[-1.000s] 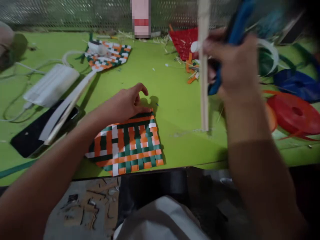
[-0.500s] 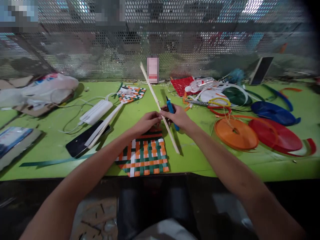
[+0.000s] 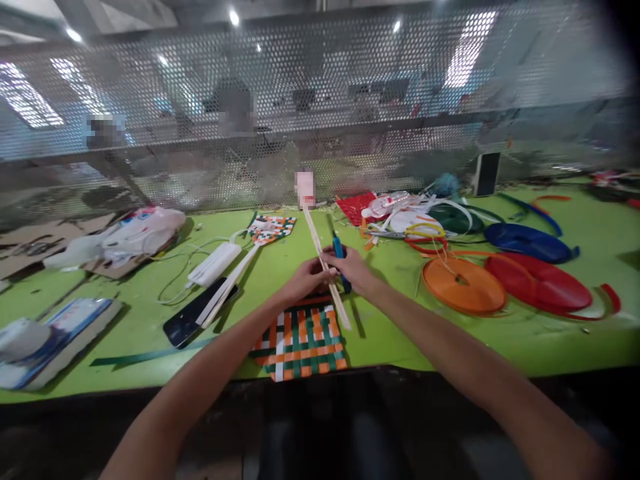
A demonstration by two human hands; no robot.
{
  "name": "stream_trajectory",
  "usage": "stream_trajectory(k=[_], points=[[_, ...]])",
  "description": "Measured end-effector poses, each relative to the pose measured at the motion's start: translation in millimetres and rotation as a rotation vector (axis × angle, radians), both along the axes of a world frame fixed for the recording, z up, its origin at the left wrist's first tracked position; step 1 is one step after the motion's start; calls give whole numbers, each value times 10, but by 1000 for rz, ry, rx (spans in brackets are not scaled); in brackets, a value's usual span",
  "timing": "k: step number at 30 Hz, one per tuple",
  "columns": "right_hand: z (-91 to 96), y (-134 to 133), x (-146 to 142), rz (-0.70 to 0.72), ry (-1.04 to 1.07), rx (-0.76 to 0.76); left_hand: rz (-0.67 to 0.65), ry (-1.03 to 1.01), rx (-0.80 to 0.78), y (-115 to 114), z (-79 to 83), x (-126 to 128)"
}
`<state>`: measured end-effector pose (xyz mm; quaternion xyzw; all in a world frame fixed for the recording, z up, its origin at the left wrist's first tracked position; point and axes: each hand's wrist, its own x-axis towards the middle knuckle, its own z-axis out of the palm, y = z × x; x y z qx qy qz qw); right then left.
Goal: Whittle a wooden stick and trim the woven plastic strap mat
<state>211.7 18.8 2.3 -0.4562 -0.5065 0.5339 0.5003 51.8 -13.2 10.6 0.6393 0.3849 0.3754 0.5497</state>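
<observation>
Two pale wooden strips (image 3: 341, 312), lying close together, slant across the middle of the bench. My left hand (image 3: 304, 280) is closed around them at mid-length, its fingertips meeting those of my right hand (image 3: 353, 268). A slim blue-handled tool with a dark narrow tip (image 3: 339, 248) is tucked in my right hand, which also pinches the strips. Just below my hands lies a woven mat of orange, green and white bands (image 3: 305, 341), its upper part hidden by my left hand. Farther back rests a smaller woven fan (image 3: 273, 229) with a long pale handle.
A black phone (image 3: 193, 323) and a white power bank (image 3: 215, 263) with a cable lie left. Rolls of orange (image 3: 463, 287), red (image 3: 540, 283) and blue strap (image 3: 527, 241) sit right. Plastic bags (image 3: 145, 237) are at back left. A perforated metal screen (image 3: 280, 113) stands behind.
My view has tilted up, so the bench sits lower in the picture. The strips now look steeper and show as two side by side. Both hands still hold them.
</observation>
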Motion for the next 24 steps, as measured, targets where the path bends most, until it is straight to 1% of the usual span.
stream_trajectory(k=[2, 3, 7, 9, 12, 14, 16, 19, 21, 24], points=[[-3, -8, 4, 18, -104, 83, 45, -38, 24, 11, -31, 6], [-5, 13, 28, 13, -159, 107, 68, -55, 8, 19, -50, 3], [6, 203, 232, -40, -310, 172, 119, -111, -147, 29, -92, -20], [25, 291, 350, -116, -434, 257, 104, -142, -212, 13, -87, -20], [27, 352, 478, -244, -720, 408, 53, -181, -274, -14, -73, -1], [-12, 365, 520, -270, -846, 467, 35, -181, -291, -22, -70, 12], [-71, 376, 535, -249, -896, 490, 50, -181, -309, -22, -67, 19], [-133, 381, 528, -186, -936, 489, 109, -171, -342, -18, -48, 22], [-125, 357, 509, -135, -990, 469, 157, -147, -363, -18, -26, 25], [-49, 271, 453, -99, -1129, 407, 196, -121, -367, -17, -1, 37]])
